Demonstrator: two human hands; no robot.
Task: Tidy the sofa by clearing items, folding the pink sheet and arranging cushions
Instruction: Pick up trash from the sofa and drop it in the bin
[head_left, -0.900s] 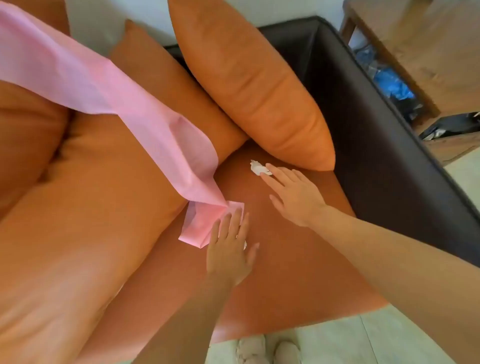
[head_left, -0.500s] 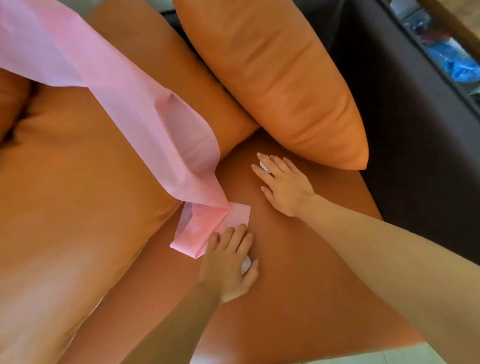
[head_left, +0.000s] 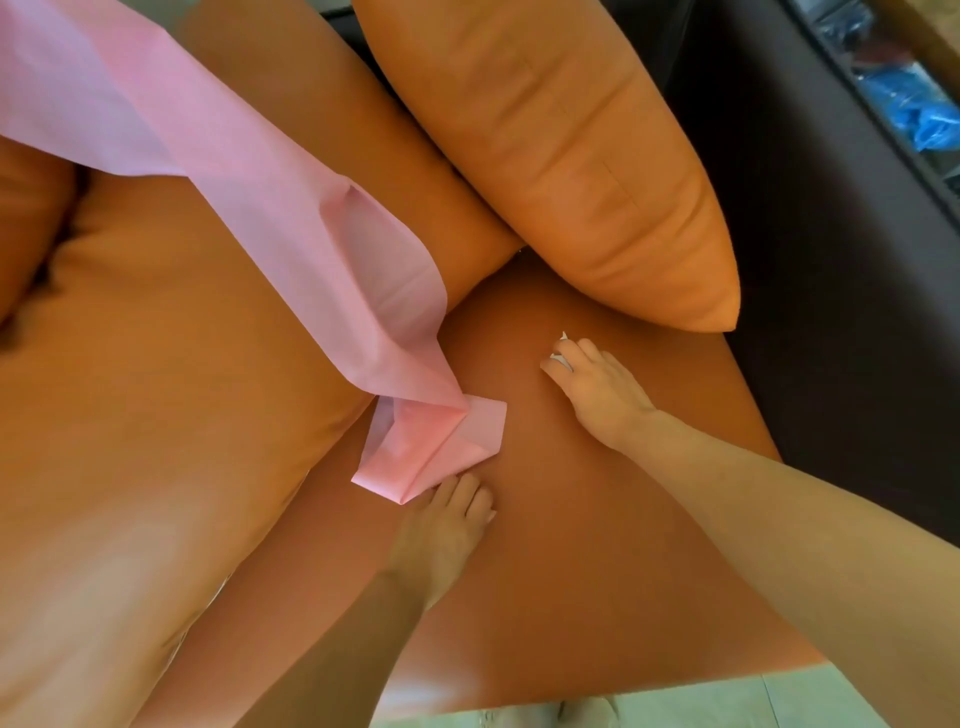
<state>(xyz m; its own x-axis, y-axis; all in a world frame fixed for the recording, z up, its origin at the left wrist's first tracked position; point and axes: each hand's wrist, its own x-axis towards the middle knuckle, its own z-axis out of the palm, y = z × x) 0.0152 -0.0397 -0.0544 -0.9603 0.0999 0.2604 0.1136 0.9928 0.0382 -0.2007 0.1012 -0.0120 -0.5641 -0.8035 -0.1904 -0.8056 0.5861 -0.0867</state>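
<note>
Head view shows your right hand (head_left: 597, 395) pinching a light white scrap (head_left: 560, 358) on the seat, left hand (head_left: 447, 525) curled beside the limp pink sheet (head_left: 291, 228); grip its folded near corner.

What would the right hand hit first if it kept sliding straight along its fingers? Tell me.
The right hand points up and left over a white scrap. Straight on lies bare seat, then likely the long orange cushion under the pink sheet; depth is unclear.

Left hand (head_left: 441, 535) fingers curled under, right hand (head_left: 597, 387) fingers curled down, both forearms outstretched
</note>
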